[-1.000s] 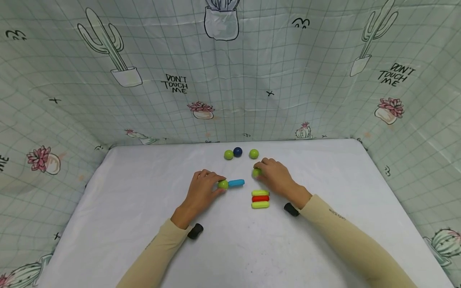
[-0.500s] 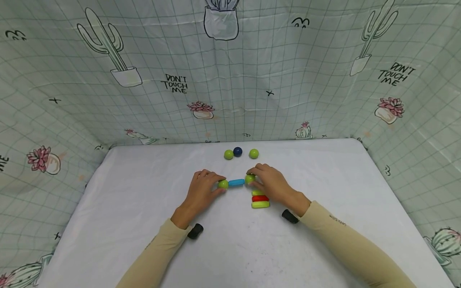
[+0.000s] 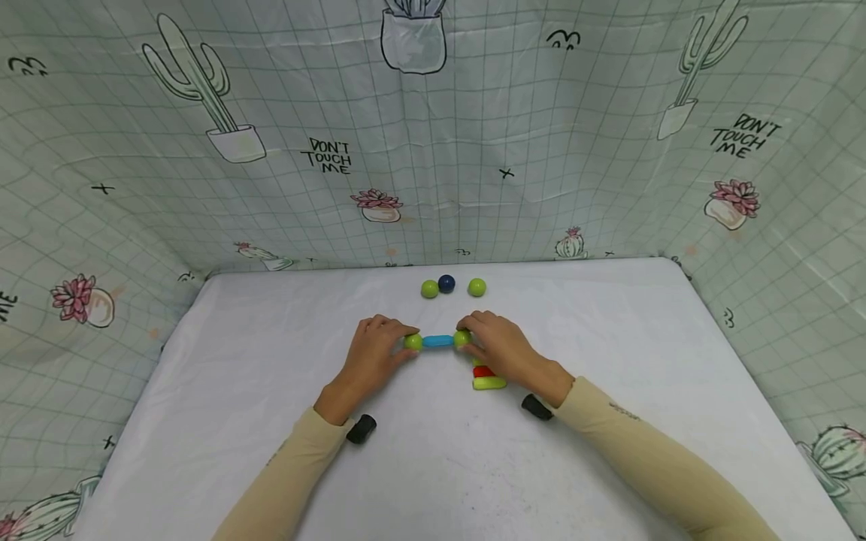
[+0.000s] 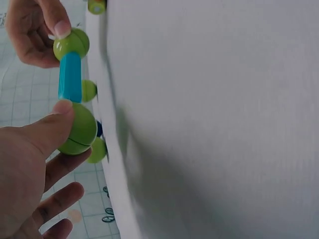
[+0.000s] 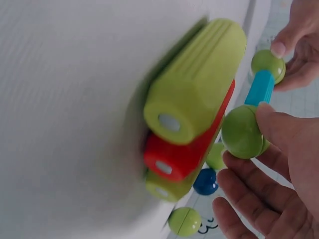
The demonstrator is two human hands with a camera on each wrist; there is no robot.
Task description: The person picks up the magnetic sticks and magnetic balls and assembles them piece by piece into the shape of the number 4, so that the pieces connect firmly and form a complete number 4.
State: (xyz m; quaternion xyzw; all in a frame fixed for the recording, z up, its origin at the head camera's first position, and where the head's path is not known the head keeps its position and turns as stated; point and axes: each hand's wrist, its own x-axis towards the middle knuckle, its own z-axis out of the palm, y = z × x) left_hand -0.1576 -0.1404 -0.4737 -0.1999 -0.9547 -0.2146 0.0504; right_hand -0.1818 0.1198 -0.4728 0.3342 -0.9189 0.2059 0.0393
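Note:
My left hand [image 3: 370,355] pinches a green ball [image 4: 83,130] between thumb and fingers. A second green ball [image 5: 241,132] is pinched by my right hand [image 3: 502,347]. Between them runs a short blue rod [image 3: 437,341], one end against each ball, so the three form a straight bar. In the left wrist view the rod shows ridged sides [image 4: 70,77]. The right hand partly covers a row of rods in the head view: a red rod [image 3: 483,372] lies between two yellow-green ones, the nearer yellow-green rod [image 3: 489,383] showing best.
Behind the hands, near the table's back edge, lie a green ball [image 3: 429,288], a dark blue ball [image 3: 446,284] and another green ball [image 3: 476,287]. The rods have silvery discs in their ends. A patterned curtain [image 3: 460,150] surrounds the white table [image 3: 433,466].
My right hand has moved left, bringing its green ball against the blue rod's free end. Both hands then shift slightly left together with the balls and rod.

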